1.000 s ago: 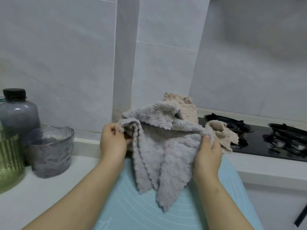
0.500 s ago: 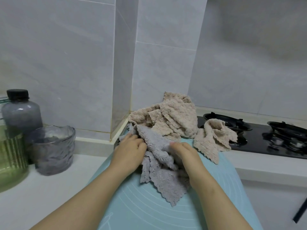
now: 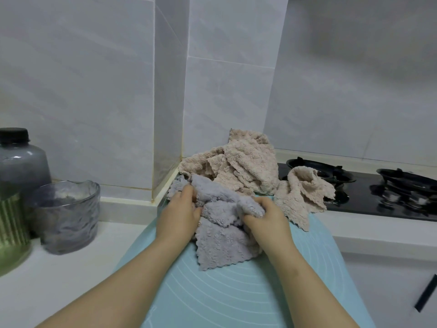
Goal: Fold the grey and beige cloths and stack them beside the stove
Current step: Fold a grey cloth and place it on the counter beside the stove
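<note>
White tiled walls (image 3: 94, 91) meet in a corner behind a white tabletop (image 3: 59, 268), where a pale blue baking mat (image 3: 236, 292) serves as the work area. On the mat lies the grey cloth (image 3: 220, 242), bunched and crumpled, with one scalloped corner pointing toward the person. The left hand (image 3: 182, 214) grips its far left side with curled fingers, and the right hand (image 3: 267, 221) pinches a thick gather of it on the right.

Judging by the layout, the task is at its start: no cloth shows a clean fold, and no stack exists. A rumpled heap of beige cloths (image 3: 238, 166) sits just behind the grey one, against the corner. Another beige cloth (image 3: 305, 192) sprawls partly over the edge of the black gas stove (image 3: 369, 185), touching the mat's right side. All of these await flattening, folding and stacking.

At the left stand a ribbed glass bowl (image 3: 66, 216), a grey bottle with a black cap (image 3: 21, 164) and a green jar (image 3: 9, 223), well apart from the work. The beige heap crowds the mat's far end, so spreading the grey cloth flat will probably need room nearer the person.
</note>
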Available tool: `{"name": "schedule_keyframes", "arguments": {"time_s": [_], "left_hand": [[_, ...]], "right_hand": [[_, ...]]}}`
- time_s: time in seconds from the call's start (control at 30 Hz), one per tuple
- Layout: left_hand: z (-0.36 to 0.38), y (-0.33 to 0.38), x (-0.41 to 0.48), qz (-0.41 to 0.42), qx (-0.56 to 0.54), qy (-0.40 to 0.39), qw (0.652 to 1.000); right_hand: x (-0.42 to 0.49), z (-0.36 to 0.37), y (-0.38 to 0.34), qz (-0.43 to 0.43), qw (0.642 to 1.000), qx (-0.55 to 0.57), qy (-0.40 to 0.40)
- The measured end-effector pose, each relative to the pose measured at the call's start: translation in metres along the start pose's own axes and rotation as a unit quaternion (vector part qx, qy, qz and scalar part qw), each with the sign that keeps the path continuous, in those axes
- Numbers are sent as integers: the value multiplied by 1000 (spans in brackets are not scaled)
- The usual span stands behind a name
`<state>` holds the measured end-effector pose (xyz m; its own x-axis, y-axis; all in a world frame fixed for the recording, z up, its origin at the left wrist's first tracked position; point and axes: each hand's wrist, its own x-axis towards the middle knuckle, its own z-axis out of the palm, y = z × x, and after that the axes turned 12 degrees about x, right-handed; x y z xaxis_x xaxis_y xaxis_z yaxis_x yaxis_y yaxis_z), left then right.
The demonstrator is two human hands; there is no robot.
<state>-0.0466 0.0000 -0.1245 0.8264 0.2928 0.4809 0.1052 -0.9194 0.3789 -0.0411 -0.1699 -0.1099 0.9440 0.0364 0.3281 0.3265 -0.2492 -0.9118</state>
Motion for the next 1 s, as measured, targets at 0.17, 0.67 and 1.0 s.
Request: {"name": "schedule_keyframes", "arguments": {"time_s": [0.17, 0.67, 1.0], "left_hand": [[-8, -5, 6, -4, -145, -27, 989], [-66, 19, -21, 54, -161, 52, 984], [-204, 59, -44, 101, -302, -5, 948]], "right_hand": [[-3, -1, -10, 31, 983, 183, -1], [-42, -22, -55, -79, 980, 179, 22], [-86, -61, -151, -113, 957, 266, 37]]}}
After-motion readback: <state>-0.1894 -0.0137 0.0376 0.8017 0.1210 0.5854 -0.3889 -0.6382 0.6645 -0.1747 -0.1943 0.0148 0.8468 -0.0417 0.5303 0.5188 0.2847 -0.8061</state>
